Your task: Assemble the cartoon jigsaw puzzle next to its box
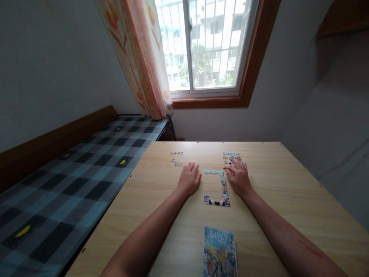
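Pic cover [220,250], btm ctr of frame: lower end cut off by btm edge; title reads approx "Bluey", rest of the print too small to make out. Some of the pcs cluster [230,153], right of ctr, is hidden under the R hand [238,177], so can't count those pcs. Prints on individual pcs mostly too tiny to read. Both forearms run out at the btm edge. Bed [77,165] cut off at left edge, window [213,46] at top, brown shelf [343,19] at upper right corner; view thru window washed out w/ glare.

L hand [189,179], ctr of frame: palm down on table [155,192], fingers extended & only slightly apart, thumb toward the right; released, flat. Sits just left of the part-built puzzle border [224,184], apart from it. Loose pcs [176,153] lie up & left of its fingertips, in a few short bits.

R hand, right of ctr: palm down, fingers fanned loosely over the cluster, not clenched; index pts left, near the border's top right corner. Can't tell if fingertips press on pcs or just hover.

Border lies b/w the hands, ctr of frame: top strip pale blue, right side multicolored, btm strip w/ dark blue bits, left side mostly a gap. Cover lies below it, well apart. Floral curtain [141,57] hangs upper left of ctr.
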Available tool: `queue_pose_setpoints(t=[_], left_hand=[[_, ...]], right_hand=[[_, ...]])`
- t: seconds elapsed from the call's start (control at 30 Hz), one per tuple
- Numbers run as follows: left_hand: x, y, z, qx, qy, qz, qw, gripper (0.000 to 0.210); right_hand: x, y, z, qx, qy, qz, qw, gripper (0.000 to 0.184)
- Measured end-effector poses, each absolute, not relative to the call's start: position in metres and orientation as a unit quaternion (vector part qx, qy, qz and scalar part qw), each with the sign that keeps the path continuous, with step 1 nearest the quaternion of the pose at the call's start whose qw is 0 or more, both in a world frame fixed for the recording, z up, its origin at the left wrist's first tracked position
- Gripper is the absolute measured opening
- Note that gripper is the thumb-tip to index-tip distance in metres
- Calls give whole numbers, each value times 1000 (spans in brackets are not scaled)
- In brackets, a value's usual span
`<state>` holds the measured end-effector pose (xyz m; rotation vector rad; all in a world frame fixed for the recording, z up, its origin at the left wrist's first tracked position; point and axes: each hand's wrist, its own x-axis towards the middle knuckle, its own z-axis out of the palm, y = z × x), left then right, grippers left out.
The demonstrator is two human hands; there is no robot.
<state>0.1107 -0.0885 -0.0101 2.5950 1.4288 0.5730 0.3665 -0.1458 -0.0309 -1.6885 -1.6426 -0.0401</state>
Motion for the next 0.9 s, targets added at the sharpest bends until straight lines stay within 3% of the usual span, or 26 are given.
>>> queue_pose_setpoints(t=[0.13, 0.23, 0.67, 0.9], left_hand=[[102, -89, -6, 834, 415, 353, 88, 35], [97, -88, -4, 818, 404, 398, 99, 31], [93, -94, 3, 835, 402, 338, 166, 23], [90, -86, 3, 834, 455, 299, 93, 24]], right_hand=[[368, -145, -31, -650, -642, -19, 407, 33], [368, -145, -31, -637, -646, -18, 421, 34], [368, -144, -32, -620, -653, -6, 435, 33], [368, -144, -32, -619, -653, -2, 436, 33]])
